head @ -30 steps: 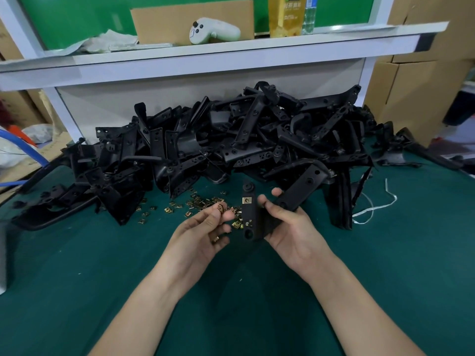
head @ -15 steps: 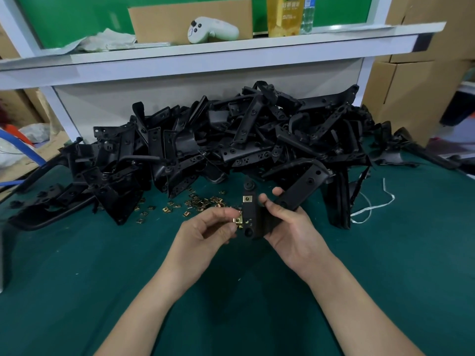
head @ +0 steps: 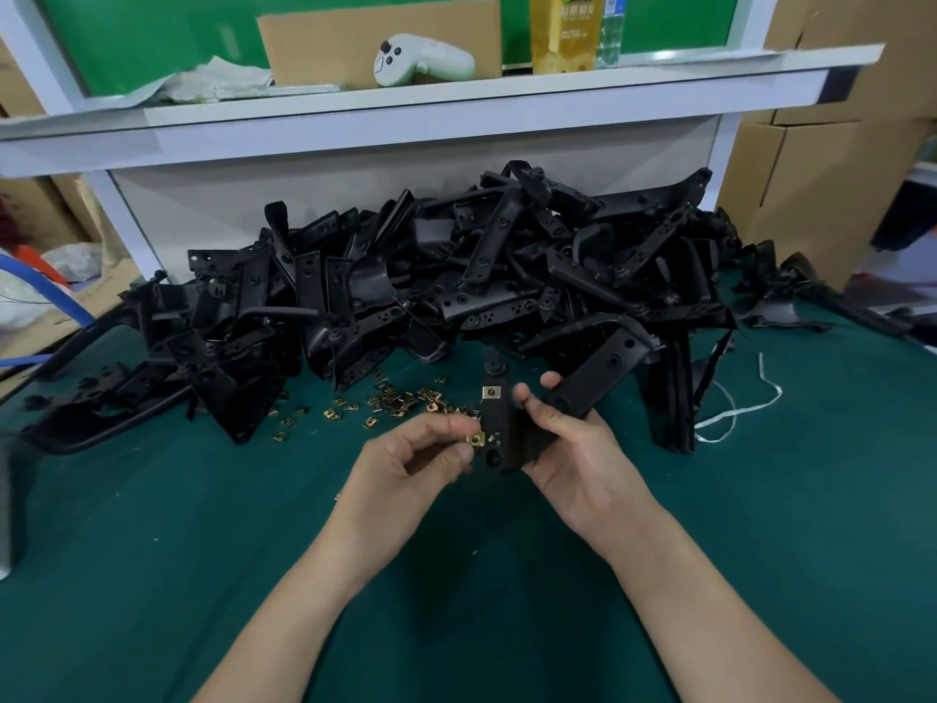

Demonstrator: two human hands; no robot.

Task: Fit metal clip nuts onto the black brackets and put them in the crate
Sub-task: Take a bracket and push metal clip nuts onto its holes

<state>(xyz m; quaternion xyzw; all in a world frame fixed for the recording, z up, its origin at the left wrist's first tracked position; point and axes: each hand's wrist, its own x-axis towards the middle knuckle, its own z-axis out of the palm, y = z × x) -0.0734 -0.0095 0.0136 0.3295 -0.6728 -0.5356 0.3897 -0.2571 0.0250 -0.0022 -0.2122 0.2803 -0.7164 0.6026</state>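
surface: green mat [head: 760, 525], bracket pile [head: 456, 276], loose clip nuts [head: 400, 400] | room: white shelf [head: 456, 109], cardboard boxes [head: 821, 175] | left hand [head: 405, 464] pinching clip nut [head: 475, 439] | right hand [head: 573, 449] gripping bracket [head: 499, 428]

Noted: the bracket [head: 494, 423] in my right hand [head: 573, 449] was plain matte black; the clip nut [head: 475, 439] in my left hand [head: 410, 464] was brass-gold. The bracket pile [head: 456, 276] was uniform black, the loose clip nuts [head: 405, 400] gold. The surface [head: 152, 550] was dark teal-green, unpatterned. The shelf [head: 456, 109], controller [head: 421, 60] and string [head: 735, 413] were white.
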